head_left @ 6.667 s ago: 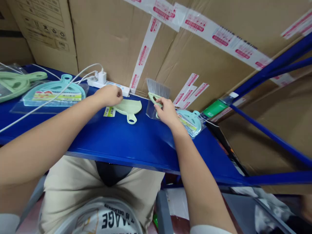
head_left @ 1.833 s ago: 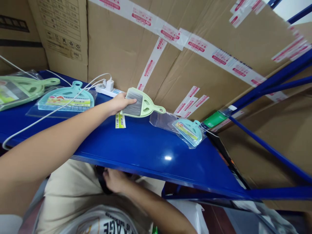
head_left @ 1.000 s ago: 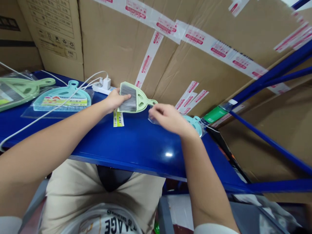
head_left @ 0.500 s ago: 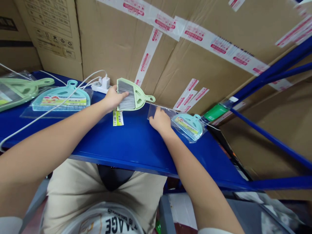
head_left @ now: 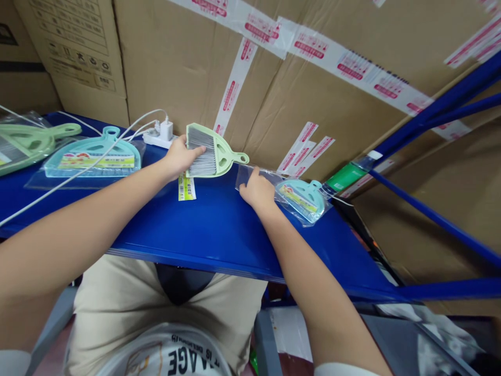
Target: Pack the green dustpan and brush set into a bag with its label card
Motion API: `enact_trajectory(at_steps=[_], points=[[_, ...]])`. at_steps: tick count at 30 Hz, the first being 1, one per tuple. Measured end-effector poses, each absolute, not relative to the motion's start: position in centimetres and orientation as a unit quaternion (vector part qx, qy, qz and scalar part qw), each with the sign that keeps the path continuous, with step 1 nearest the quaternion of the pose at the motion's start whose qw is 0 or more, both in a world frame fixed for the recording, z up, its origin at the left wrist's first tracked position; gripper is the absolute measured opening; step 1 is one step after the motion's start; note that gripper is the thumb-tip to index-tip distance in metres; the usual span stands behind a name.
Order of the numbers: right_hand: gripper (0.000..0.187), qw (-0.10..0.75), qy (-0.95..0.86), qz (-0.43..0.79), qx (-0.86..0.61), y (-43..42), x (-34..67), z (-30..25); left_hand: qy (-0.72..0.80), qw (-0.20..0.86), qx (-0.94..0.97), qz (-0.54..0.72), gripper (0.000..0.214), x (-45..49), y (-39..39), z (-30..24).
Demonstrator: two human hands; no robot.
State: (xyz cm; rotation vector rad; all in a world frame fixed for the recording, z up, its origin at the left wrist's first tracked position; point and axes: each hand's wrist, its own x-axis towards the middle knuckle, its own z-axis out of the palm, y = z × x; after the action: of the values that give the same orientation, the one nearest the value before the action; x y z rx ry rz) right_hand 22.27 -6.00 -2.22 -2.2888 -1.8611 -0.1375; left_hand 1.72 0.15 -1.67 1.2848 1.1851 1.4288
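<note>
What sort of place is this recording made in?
Probably a warehouse packing station: taped cardboard cartons stacked behind a blue metal shelf, with bagged dustpan sets lying on it.

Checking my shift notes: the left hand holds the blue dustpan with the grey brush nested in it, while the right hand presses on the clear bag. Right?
Not quite. In the head view the dustpan in the left hand is light green, not blue, with the grey brush in it. The right hand does rest on the clear bag.

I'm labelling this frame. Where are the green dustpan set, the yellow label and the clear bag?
green dustpan set (head_left: 219, 156), head view, on the pan's body.
yellow label (head_left: 187, 187), head view, its middle.
clear bag (head_left: 245, 175), head view, empty left end.
</note>
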Motion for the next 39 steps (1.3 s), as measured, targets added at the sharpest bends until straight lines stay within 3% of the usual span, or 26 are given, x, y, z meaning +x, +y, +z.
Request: enact_trajectory(at_steps=[5, 14, 27, 39], points=[[0.065, 0.098, -0.617, -0.046, -0.779, -6.2, 21.7, -1.8, 0.474, 0.425, 0.514, 0.575, 0.029, 1.8, 0.2, -1.7], [0.047, 0.06, -0.609, -0.05, -0.789, -6.1, 22.0, -1.6, 0.479, 0.415, 0.51, 0.581, 0.024, 2.0, 0.1, -1.5], [0.035, 0.12, -0.603, -0.067, -0.786, -6.2, 22.6, -1.0, 0.452, 0.417, 0.523, 0.591, 0.023, 1.5, 0.7, -1.6], [0.034, 0.175, -0.601, -0.11, -0.772, -6.3, 22.2, -1.2, 0.522, 0.384, 0.554, 0.522, 0.023, 2.1, -0.3, -1.3]])
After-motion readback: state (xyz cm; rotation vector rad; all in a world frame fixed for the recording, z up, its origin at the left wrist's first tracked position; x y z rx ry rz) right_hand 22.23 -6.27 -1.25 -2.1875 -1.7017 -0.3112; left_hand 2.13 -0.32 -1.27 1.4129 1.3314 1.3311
